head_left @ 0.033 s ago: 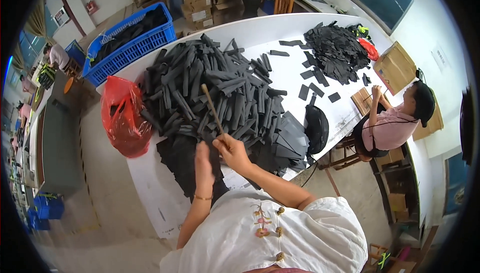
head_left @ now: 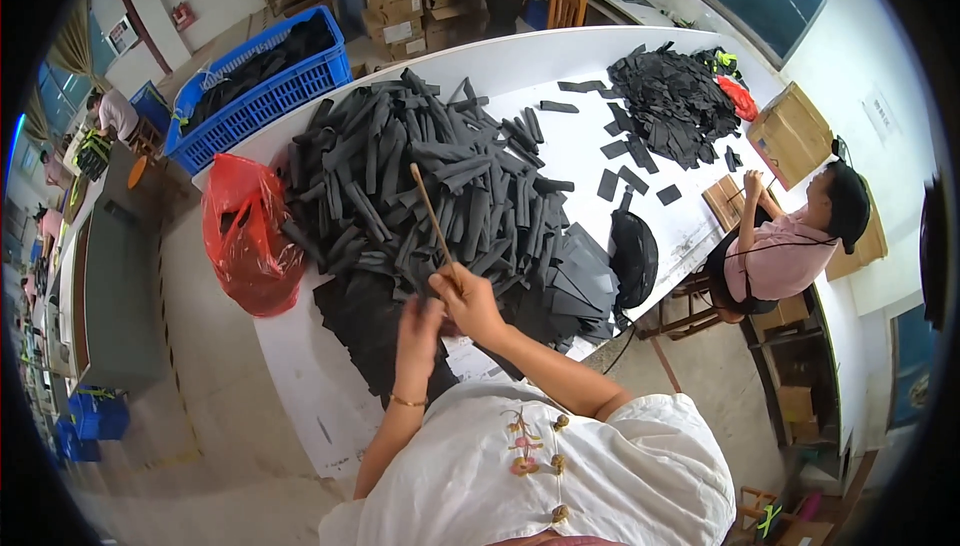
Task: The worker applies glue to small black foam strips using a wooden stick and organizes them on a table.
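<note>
A thin brown stick [head_left: 430,208] points up and slightly left from my right hand [head_left: 468,306], whose fingers are closed round its lower end. Close against it on the left is my left hand [head_left: 416,344], its fingers smeared by motion; whether they hold anything cannot be made out. Under both hands lie flat black fabric pieces [head_left: 352,331]. Beyond them rises a large heap of rolled dark grey strips [head_left: 430,161]. Flat grey sheets [head_left: 580,281] are stacked to the right of my right hand.
On the left edge of the white table [head_left: 300,401] is a red plastic bag [head_left: 255,256]. A blue crate [head_left: 265,96] stands behind it. Farther right are a black pouch [head_left: 632,258] and a pile of small black pieces [head_left: 672,106]. A person [head_left: 785,256] sits at the right.
My left hand has moved slightly right, its fingers now blurred and closer to my right hand. The stick and my right hand have shifted a little to the right.
</note>
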Motion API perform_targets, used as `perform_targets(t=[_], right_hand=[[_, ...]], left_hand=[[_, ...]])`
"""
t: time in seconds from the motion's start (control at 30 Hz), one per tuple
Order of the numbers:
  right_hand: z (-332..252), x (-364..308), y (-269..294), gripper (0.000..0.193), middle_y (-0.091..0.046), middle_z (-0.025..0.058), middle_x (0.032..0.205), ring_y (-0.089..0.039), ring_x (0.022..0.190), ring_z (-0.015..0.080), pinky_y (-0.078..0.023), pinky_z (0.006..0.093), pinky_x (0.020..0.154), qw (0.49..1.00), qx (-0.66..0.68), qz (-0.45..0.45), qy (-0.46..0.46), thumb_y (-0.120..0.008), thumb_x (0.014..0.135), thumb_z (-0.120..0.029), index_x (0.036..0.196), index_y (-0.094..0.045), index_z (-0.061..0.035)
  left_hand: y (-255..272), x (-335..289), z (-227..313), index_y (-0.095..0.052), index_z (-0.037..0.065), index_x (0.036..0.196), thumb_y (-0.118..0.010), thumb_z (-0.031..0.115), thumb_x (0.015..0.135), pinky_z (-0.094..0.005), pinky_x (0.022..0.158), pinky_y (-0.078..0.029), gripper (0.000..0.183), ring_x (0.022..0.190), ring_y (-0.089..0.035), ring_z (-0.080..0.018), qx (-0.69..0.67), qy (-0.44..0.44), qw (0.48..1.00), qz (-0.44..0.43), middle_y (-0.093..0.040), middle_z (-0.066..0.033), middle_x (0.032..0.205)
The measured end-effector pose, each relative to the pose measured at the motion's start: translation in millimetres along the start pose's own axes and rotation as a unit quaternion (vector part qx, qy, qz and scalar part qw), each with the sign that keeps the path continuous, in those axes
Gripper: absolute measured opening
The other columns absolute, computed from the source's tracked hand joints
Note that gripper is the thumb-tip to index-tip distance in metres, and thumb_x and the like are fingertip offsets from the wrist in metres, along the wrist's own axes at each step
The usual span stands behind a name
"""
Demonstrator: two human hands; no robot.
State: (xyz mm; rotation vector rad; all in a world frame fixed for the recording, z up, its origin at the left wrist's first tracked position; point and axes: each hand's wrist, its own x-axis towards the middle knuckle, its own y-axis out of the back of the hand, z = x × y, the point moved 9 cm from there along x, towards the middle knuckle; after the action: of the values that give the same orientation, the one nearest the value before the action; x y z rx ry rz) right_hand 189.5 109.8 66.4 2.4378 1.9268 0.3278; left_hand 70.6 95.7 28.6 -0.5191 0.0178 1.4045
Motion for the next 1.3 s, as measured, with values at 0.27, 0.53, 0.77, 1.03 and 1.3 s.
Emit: perform_targets(t=[0.27,0.53,0.77,1.03,1.3], right_hand=[[-2.3,38.0,12.4,0.016,-0.048,0.0026,0.059,-0.043,0.054,0.0070,-0.038,0.0266,0.047,0.998,-0.006,0.060,-0.004,-0.060,0.092,-0.010,0.082,-0.053,0.0002],[-58.9,205.7,77.6,0.044,-0.063,0.0058,0.068,-0.055,0.057,0.0118,-0.043,0.0254,0.056,0.966,-0.196,0.141,0.095,-0.057,0.094,-0.039,0.103,-0.064,0.0031],[69.8,97.2,56.3,0.029,-0.053,0.0016,0.063,-0.047,0.059,0.0095,-0.037,0.0268,0.055,0.982,-0.159,-0.085,-0.060,-0.051,0.098,-0.029,0.096,-0.060,-0.0011],[91.4,-25.9,64.0,0.019,-0.067,0.0127,0.080,-0.065,0.071,0.0315,-0.051,0.0376,0.062,0.915,-0.348,-0.201,0.040,-0.065,0.086,-0.021,0.097,-0.069,-0.0062],[70.5,-26.2,50.8,0.018,-0.066,0.0110,0.081,-0.064,0.071,0.0314,-0.050,0.0389,0.062,0.893,-0.369,-0.234,0.107,-0.063,0.086,-0.021,0.096,-0.070,-0.0066]], left_hand=[[-7.2,-17.8,-16.6,-0.052,0.004,0.078,-0.043,0.028,0.099,-0.0229,0.041,-0.029,0.033,0.042,-0.037,-0.0074,0.035,0.020,0.995,-0.087,-0.047,-0.0013,0.054],[66.8,-21.2,-52.6,-0.059,0.002,0.087,-0.050,0.013,0.094,-0.0264,0.048,-0.043,0.016,0.048,-0.054,-0.0126,0.239,-0.092,0.967,0.000,-0.057,-0.0076,0.061],[132.5,-2.7,-42.6,-0.063,0.008,0.087,-0.068,0.009,0.078,-0.0362,0.073,-0.048,0.010,0.074,-0.059,-0.0271,0.488,-0.216,0.840,0.100,-0.059,-0.0074,0.079],[125.5,72.7,-49.1,-0.065,0.011,0.074,-0.070,0.012,0.073,-0.0401,0.085,-0.041,0.005,0.105,-0.050,-0.0220,0.672,-0.271,0.689,-0.001,-0.059,0.0016,0.088],[136.5,68.8,-20.4,-0.070,0.014,0.080,-0.070,0.018,0.077,-0.0411,0.091,-0.037,0.004,0.112,-0.048,-0.0194,0.548,-0.257,0.796,-0.005,-0.063,0.0063,0.100]])
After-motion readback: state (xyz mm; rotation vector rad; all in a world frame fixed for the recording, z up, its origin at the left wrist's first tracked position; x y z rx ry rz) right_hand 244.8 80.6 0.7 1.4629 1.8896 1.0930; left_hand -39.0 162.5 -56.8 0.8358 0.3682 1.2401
